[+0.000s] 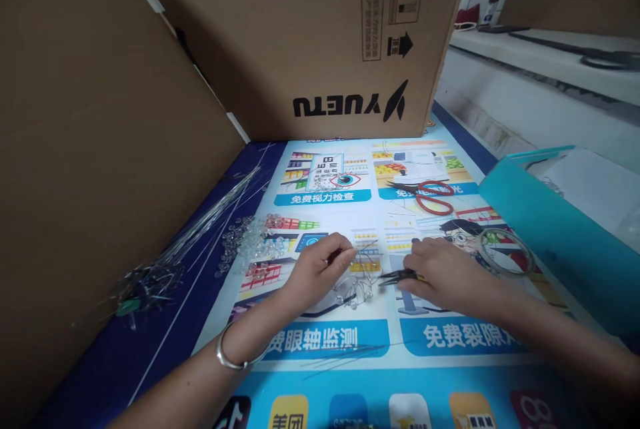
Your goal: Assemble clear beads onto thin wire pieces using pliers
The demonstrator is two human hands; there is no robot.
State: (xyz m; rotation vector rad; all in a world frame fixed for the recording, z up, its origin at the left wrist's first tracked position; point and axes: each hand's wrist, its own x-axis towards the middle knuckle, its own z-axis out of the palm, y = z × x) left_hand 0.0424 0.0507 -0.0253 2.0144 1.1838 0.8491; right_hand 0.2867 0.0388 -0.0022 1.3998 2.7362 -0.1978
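Nearest, lower ctr of frame: loose wires lie flat on the printed sheet, roughly L–R. Above them, mid-frame, the beaded piece sits btwn the hands, just below/right of the left hand's fingertips; long axis hard to tell, a loose tangle w/ fine ends sticking up. L hand is nearer: thumb + forefinger pinched tight on its wire. Right hand is closed round the pliers, which lie approx. crosswise, tips pointing L at the piece, v. near; can't tell if they touch, or how far the tips are apart.

Room to move, by edges: beads bound it left of ctr, wire coil right, by the R forearm; scissors above the R hand. Farther out: wire bundle at left, blue box at right edge, cardboard walling off upper left + top ctr.
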